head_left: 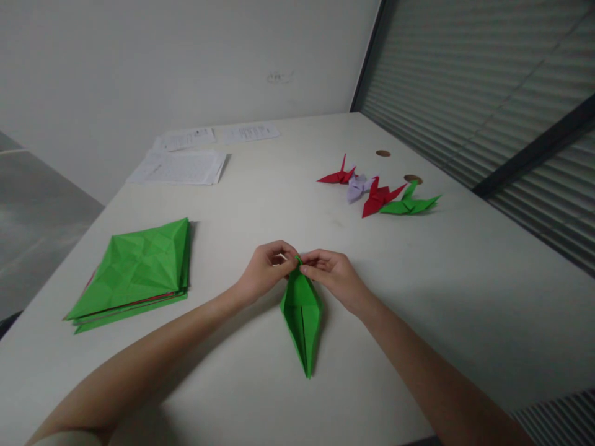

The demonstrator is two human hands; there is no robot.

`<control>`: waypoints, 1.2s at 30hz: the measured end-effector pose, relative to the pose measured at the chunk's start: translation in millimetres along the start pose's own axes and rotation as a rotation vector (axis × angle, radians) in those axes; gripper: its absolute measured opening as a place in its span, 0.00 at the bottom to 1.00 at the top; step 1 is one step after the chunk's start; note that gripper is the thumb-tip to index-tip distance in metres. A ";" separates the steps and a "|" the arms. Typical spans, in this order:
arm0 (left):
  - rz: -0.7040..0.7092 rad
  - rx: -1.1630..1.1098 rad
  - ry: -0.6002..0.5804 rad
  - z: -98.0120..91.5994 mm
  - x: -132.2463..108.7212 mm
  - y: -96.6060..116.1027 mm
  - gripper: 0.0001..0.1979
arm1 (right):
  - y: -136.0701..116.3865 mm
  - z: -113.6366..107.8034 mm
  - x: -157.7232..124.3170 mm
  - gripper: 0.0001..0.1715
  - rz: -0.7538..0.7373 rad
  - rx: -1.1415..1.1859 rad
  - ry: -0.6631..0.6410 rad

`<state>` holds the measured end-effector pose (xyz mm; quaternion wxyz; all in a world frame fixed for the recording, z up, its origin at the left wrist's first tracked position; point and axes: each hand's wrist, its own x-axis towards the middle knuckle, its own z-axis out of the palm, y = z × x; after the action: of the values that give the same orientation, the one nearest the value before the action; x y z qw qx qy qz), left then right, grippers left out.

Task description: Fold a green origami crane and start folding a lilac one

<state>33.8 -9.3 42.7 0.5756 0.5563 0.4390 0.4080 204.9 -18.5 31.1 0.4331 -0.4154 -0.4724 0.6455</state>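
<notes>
- The left hand (267, 267) and right hand (332, 272) meet fingertip to fingertip low over the table (418, 297). Both pinch the far tip of a green fold (302, 313).
- The fold is a long, narrow kite shape. Its far tip sits between the two hands, and its body runs back from them toward the person, lying on the table. It ends in a sharp point between the forearms, and a slit or crease runs down its middle.
- The left hand has its fingers curled, with thumb and forefinger clamped on the tip. A sliver of white shows between its fingers; what it is cannot be told.
- The right hand lies knuckles up, its fingertips closed on the same tip and touching those of the left hand.
- A stack (134, 272) of creased green sheets lies on the table, well apart to the left of the left hand. A red edge shows near its bottom.
- Four paper cranes lie in a close row beyond the right hand and off to its right: a red crane (338, 176), a lilac crane (357, 187), a second red one (377, 197) and a green crane (409, 204). Neighbours touch or overlap.
- Two brown discs (383, 153) sit on the table just past the cranes.
- Printed papers (181, 167) lie far beyond the left hand, near the table's far edge.
- Blinds (488, 80) run along the table's side, out to the right of the right hand.
</notes>
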 end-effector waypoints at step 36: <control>-0.122 -0.108 0.052 2.7 -0.3 3.1 0.14 | 7.5 1.1 1.0 0.13 0.003 -0.021 0.096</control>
<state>36.4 -10.2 45.8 0.6170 0.4860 0.4643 0.4093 202.4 -19.2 23.9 0.4497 -0.4511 -0.4573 0.6207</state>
